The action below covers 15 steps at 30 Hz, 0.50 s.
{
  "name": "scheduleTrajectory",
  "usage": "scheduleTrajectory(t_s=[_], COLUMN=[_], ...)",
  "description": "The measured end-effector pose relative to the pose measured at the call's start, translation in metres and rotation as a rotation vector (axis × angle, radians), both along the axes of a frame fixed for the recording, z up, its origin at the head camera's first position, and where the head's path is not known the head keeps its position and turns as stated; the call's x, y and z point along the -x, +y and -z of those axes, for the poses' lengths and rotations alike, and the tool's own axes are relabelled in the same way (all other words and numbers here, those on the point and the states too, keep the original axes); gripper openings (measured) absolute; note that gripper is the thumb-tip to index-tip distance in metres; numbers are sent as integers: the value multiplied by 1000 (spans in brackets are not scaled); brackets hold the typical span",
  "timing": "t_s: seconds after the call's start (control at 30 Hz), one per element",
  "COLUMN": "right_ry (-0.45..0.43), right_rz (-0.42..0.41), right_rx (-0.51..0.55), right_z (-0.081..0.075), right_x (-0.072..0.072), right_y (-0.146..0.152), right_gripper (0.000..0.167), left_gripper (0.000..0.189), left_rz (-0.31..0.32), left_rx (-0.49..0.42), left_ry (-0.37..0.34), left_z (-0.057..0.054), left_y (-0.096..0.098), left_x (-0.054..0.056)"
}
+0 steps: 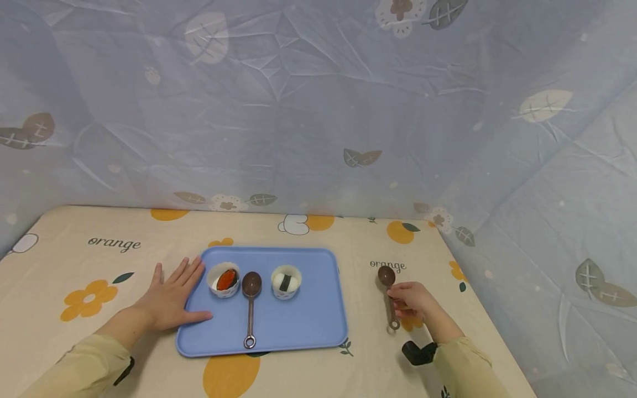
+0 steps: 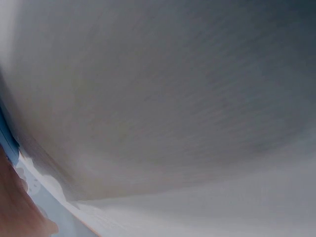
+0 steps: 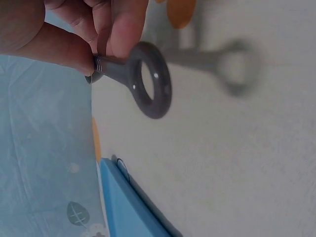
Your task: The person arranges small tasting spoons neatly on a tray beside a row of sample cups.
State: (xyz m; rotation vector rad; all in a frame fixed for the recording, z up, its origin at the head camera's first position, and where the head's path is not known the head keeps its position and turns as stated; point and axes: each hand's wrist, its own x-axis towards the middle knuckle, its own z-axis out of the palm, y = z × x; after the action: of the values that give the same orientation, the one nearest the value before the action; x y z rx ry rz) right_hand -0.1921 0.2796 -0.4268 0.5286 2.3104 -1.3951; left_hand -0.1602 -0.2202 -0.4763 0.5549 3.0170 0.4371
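Observation:
My right hand (image 1: 413,300) pinches a brown spoon (image 1: 386,275) by its handle, right of the tray. In the right wrist view, the handle's end ring (image 3: 165,94) stands off the cloth and casts a shadow. Fingers spread, my left hand (image 1: 171,301) rests at the left edge of a blue tray (image 1: 303,331). On that tray lies a second brown spoon (image 1: 251,284) between two small white cups. The left cup (image 1: 217,291) holds an orange-topped sushi piece (image 1: 227,279); in the right cup (image 1: 283,296) sits a white rice piece with a dark band (image 1: 286,282).
A cream tablecloth (image 1: 358,309) printed with oranges covers the table. Grey-blue leaf-print fabric (image 1: 318,110) hangs behind it and along the right side. A black device (image 1: 418,354) sits at the right wrist. Pale, blurred surface fills most of the left wrist view.

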Motion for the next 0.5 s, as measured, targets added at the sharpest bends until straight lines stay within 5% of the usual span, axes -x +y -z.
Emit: scheduleTrajectory(t_s=[0.5], right_ry=[12], right_rz=[-10], right_rx=[33], right_z=[-9], right_x=[1], right_y=[-3], right_gripper=[30], left_gripper=[113], left_rz=[3], left_rx=[-6], left_ry=[11], left_z=[6], left_y=[-2], left_x=[3])
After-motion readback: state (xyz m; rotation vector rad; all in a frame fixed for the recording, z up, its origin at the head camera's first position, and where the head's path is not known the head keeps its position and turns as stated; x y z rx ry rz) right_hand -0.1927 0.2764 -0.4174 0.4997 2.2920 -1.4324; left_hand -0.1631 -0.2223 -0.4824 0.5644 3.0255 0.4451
